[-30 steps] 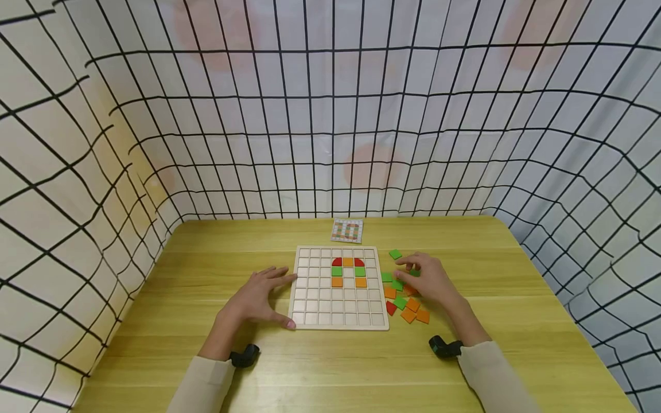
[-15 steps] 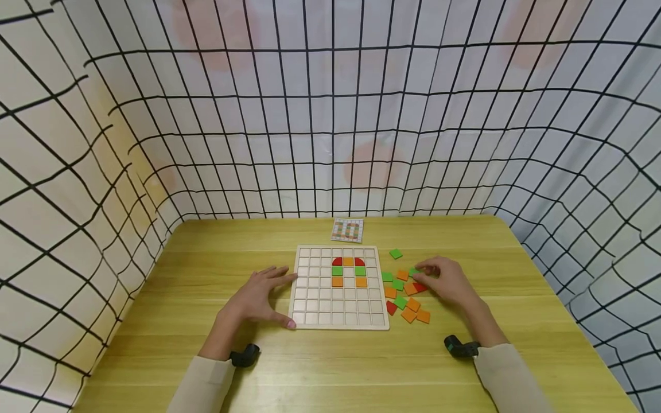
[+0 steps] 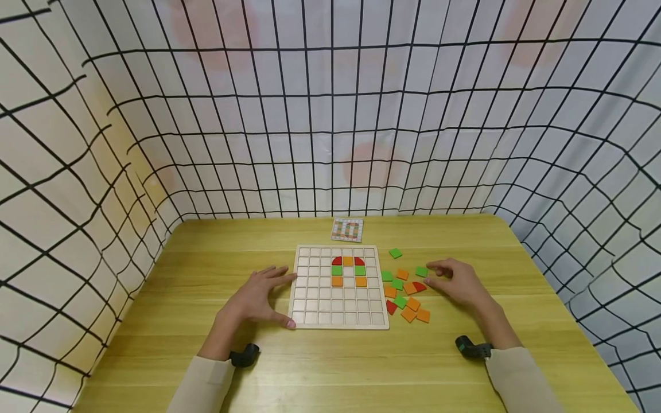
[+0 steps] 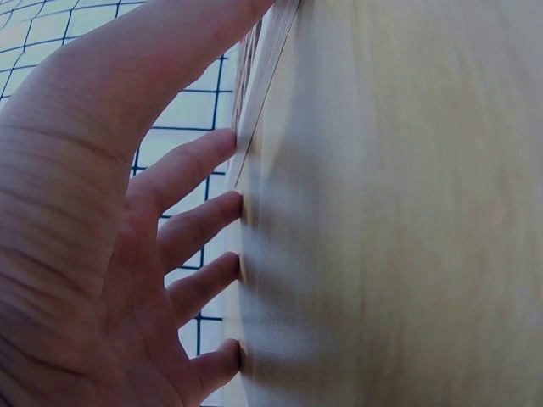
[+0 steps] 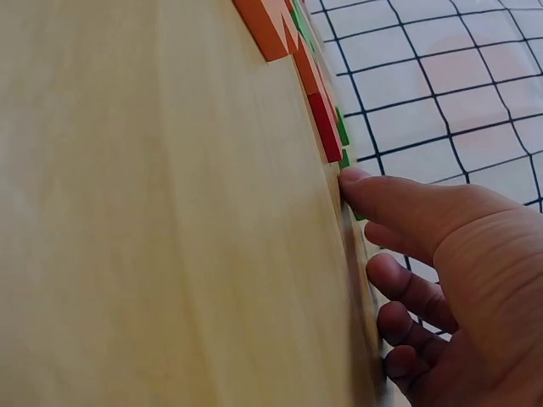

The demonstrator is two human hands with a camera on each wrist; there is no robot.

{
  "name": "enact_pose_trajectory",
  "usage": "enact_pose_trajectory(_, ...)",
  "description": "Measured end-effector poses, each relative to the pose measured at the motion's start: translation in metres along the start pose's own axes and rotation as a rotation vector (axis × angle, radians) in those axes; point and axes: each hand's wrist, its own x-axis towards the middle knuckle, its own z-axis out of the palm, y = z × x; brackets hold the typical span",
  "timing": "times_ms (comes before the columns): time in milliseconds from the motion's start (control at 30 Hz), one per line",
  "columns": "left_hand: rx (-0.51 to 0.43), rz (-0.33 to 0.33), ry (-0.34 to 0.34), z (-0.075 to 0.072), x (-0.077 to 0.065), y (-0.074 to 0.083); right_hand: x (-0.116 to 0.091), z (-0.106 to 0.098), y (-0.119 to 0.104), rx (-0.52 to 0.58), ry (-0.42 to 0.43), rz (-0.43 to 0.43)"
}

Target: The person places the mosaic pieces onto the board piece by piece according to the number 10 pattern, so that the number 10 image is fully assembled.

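Observation:
A pale wooden grid board (image 3: 317,304) lies mid-table in the head view, with several red, orange and green tiles set in its upper cells. My left hand (image 3: 254,295) is spread at the board's left edge, its index finger and thumb touching the rim; the left wrist view shows the fingers (image 4: 199,229) extended over the tabletop. Right of the board lie several loose tiles, among them a green square tile (image 3: 421,271) and a red quarter-round tile (image 3: 419,287). Just right of that green tile is my right hand (image 3: 457,282), thumb and index finger apart, nothing visible between them.
A small patterned card (image 3: 347,230) lies behind the board. One green tile (image 3: 395,253) sits apart, behind the other loose ones. Black netting (image 3: 330,126) over white sheeting encloses the back and sides of the wooden table (image 3: 330,373).
My right hand has drawn back rightward from the loose tiles, uncovering an orange tile and the red quarter-round. The green square tile has slid a little right. My left hand stays put.

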Motion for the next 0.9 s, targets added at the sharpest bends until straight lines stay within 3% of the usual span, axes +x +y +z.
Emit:
enact_pose_trajectory(400,-0.003,0.006,0.001,-0.0009,0.0005,-0.0001,0.0027,0.0002,-0.0036,-0.039,-0.009,-0.04)
enact_pose_trajectory(900,0.0,0.011,0.003,-0.0012,0.0002,0.0011,0.0028,0.0027,-0.0103,-0.005,0.009,-0.04)
